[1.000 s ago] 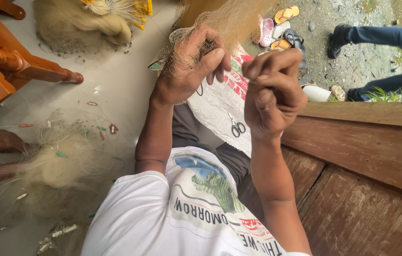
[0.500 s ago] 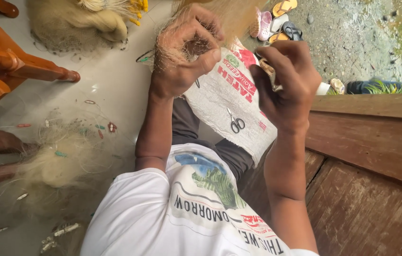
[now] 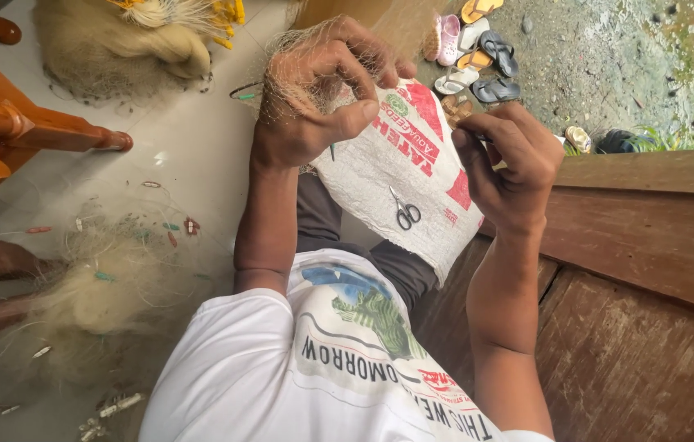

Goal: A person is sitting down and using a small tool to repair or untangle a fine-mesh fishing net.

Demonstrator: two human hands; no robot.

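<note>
My left hand (image 3: pixel 314 98) is raised in front of me and clenched on a bunch of fine pale fishing net (image 3: pixel 294 69), thumb pressed against the fingers. My right hand (image 3: pixel 511 160) hovers a little lower to the right, fingers curled tight toward the net; nothing shows inside it. Between the hands a white woven sack with red print (image 3: pixel 416 143) lies over my lap. Small scissors (image 3: pixel 404 211) rest on the sack, apart from both hands.
A loose net heap (image 3: pixel 93 286) lies on the grey floor at left, with another heap with yellow floats (image 3: pixel 142 41) at top. A wooden furniture leg (image 3: pixel 44 135) juts in at left. Sandals (image 3: pixel 478 53) lie at top, and wooden planks (image 3: pixel 650 245) run along the right.
My right hand has drawn away from the left, moving right and lower. The left hand keeps its hold on the net. The view shifted; a person's legs at top right dropped out.
</note>
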